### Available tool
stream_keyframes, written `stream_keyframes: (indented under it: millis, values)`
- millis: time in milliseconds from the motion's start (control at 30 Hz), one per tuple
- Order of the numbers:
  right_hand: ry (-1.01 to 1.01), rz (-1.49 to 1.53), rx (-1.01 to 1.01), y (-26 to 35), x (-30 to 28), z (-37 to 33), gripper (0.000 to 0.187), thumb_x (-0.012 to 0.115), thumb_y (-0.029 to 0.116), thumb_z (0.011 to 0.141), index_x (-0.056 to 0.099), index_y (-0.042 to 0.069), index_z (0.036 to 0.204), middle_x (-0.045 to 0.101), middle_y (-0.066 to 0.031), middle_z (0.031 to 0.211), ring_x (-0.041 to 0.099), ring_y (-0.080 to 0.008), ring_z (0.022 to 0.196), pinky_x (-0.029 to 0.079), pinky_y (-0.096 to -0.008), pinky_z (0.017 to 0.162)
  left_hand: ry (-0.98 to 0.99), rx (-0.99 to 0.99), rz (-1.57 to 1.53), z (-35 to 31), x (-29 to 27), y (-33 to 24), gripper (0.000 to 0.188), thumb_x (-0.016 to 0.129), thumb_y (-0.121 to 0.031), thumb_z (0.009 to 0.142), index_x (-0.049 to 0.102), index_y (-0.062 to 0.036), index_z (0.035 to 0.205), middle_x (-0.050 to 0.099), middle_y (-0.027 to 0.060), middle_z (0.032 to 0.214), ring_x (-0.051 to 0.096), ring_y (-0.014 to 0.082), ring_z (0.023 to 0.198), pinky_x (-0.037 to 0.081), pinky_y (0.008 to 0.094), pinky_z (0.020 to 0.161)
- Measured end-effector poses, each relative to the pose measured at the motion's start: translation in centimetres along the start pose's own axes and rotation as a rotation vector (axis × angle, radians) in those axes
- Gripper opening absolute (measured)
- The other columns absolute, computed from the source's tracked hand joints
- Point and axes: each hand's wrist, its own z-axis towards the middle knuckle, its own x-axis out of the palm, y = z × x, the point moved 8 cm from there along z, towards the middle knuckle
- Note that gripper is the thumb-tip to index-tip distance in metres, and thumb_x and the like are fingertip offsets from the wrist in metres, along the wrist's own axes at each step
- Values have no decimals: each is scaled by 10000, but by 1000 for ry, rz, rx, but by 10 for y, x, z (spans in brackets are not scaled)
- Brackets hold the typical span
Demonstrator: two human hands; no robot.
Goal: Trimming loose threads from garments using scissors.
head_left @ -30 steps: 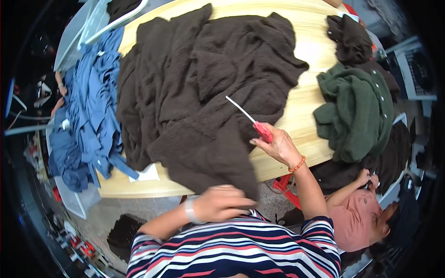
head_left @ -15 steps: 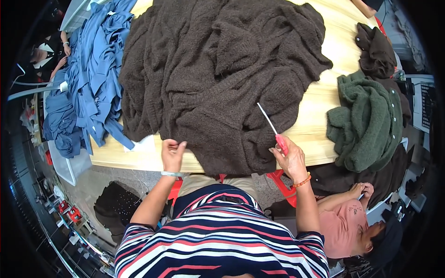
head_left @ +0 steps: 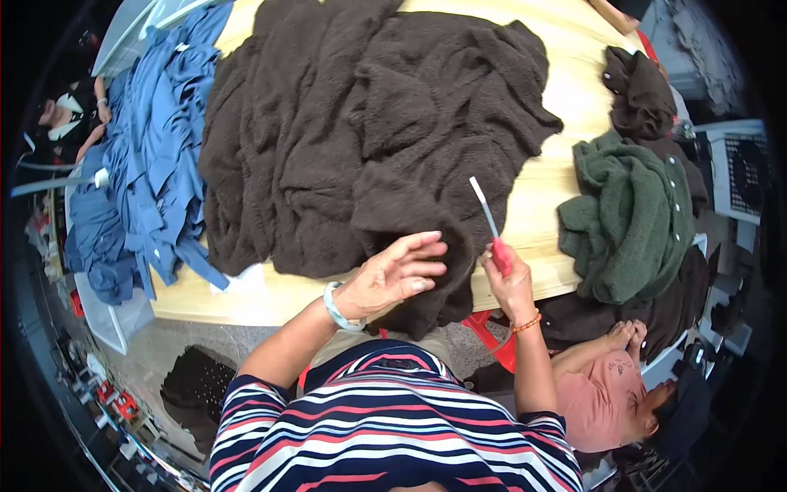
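A large dark brown knitted fabric heap (head_left: 320, 180), soft and fuzzy, lies bunched over the wooden table (head_left: 537, 217) and hangs past the near edge. My left hand (head_left: 398, 275) is over its near part with the fingers spread, and I see nothing held in it. Beneath those fingers the cloth is folded up, showing a dark hollow. In my right hand (head_left: 512, 287) are red-handled scissors (head_left: 487, 211), the long metal blades together and pointing away from me. The fingers wrap round the handle, just right of the brown cloth.
Blue garments (head_left: 160, 164) are piled along the left side. To the right lie a dark green buttoned cardigan (head_left: 627, 217) and a brown bundle (head_left: 639, 94). A co-worker in a pink top (head_left: 598, 402) sits at lower right. A red stool (head_left: 492, 340) stands under the table edge.
My left hand has moved right and inward, its fingers opening out over the cloth. The near part of the cloth has been folded back. The scissors remain in my right hand, tilted more upright.
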Motion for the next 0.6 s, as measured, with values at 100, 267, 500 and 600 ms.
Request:
stream_keyframes:
  millis: [100,267,500,600]
  values:
    - [-97,42,41,-26,-30,9,306,703,207,840,631,42,1087,683,-179,888,673,-339,836,516,-369,734,-323,175,884,4,-45,-9,556,649,-82,855,445,-42,1371,459,144,1370,511,279,1215,470,358,945]
    - [-75,-133,118,-37,-43,1,311,703,189,848,623,26,1100,704,-149,967,693,-269,889,520,-342,780,-680,362,1411,15,-86,-25,631,725,-192,798,458,-39,1349,452,221,1340,440,391,1213,362,447,1022]
    - [-36,-200,54,-24,-35,-7,276,666,265,863,621,72,1056,646,-196,793,635,-398,780,502,-444,704,-307,529,1840,81,-6,-31,663,762,-263,739,503,-81,1322,433,185,1399,389,376,1297,312,486,1044]
    - [19,-240,35,-10,-38,-11,272,661,269,864,622,77,1052,637,-207,777,635,-395,773,501,-451,695,-6,317,1863,103,2,29,608,697,-357,797,514,-170,1346,407,138,1446,320,371,1360,236,565,1092]
